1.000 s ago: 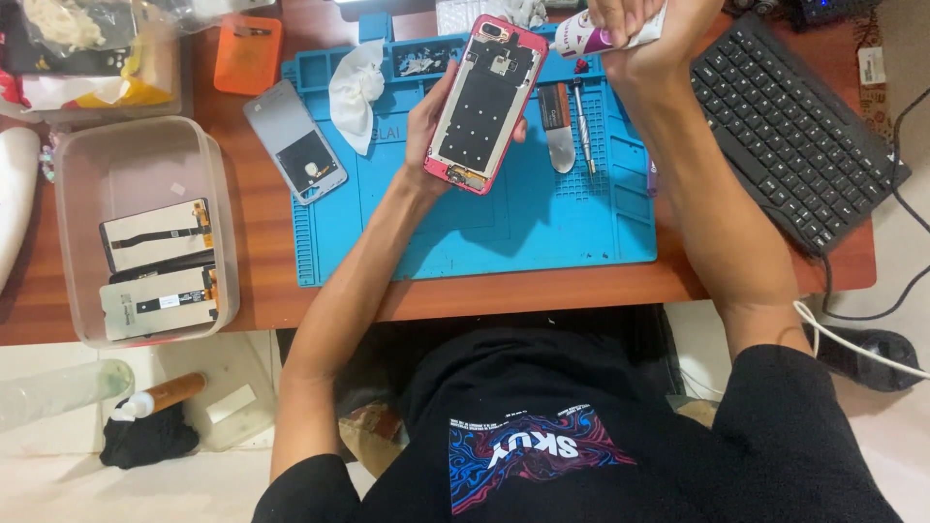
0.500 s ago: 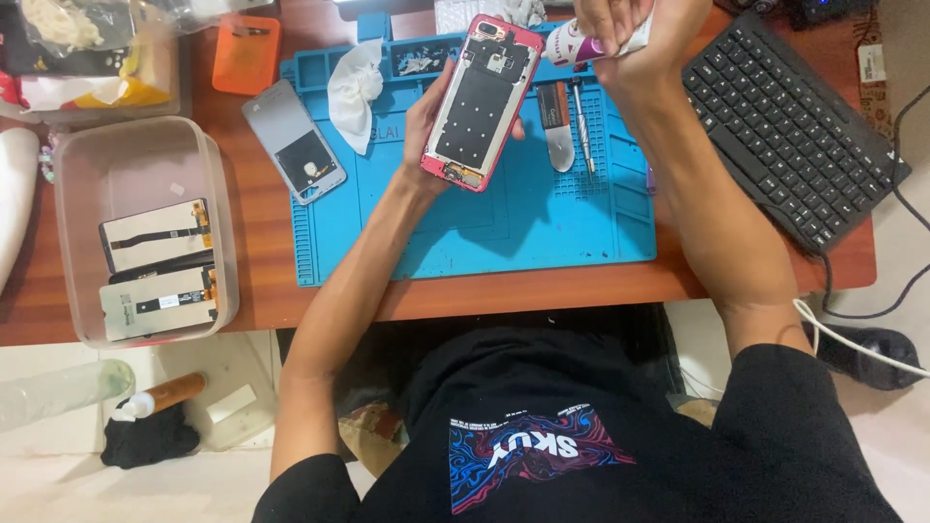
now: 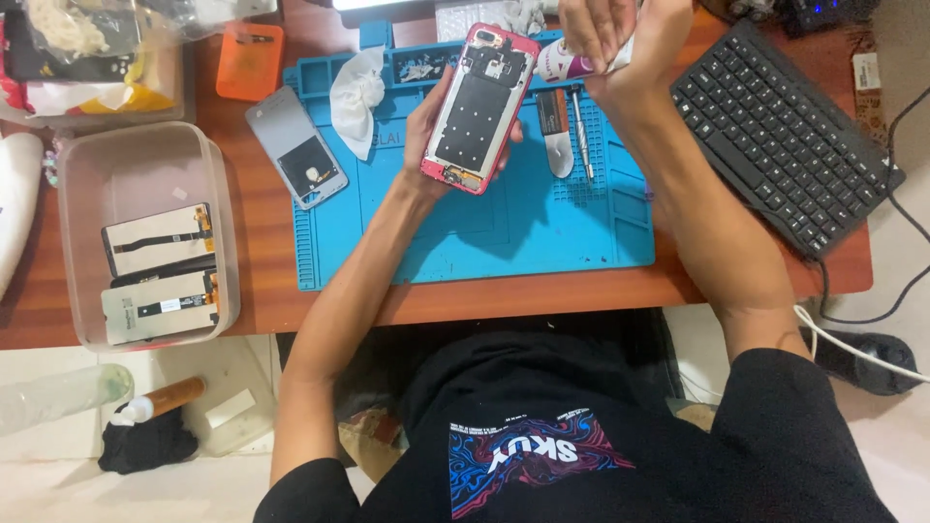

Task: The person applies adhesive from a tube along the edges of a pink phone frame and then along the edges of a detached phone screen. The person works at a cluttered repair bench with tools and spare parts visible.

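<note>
Wooden desk [image 3: 542, 295] with a blue silicone repair mat [image 3: 504, 232] in the middle, black keyboard [image 3: 785, 136] to the right, clear plastic bin [image 3: 77, 174] at left holding two phone screen assemblies [image 3: 160, 271]. On the mat: grey back cover [image 3: 295, 145] at the left edge, crumpled white wipe [image 3: 356, 92], small metal tools [image 3: 578, 131] just right of the phone. Left hand [image 3: 431, 126] cups an opened red-framed phone [image 3: 480, 107] from underneath, tilted, raised above the mat — fingers wrapped on both long edges, internals and black battery area facing up. Right hand [image 3: 620, 39] is closed around a small white-and-pink tube [image 3: 572, 66], nozzle end pointing toward the phone's upper right corner; can't tell if the cap is on, fingers hide it. Risks as I read them: phone is carried by one hand only, so a push from the tube could twist it out of the grip and drop it on the tools. Tube held near the exposed board — too hard a squeeze likely puts adhesive or fluid on connectors or the camera area instead of the frame. Loose wipe nearby could shed lint into the open back.
</note>
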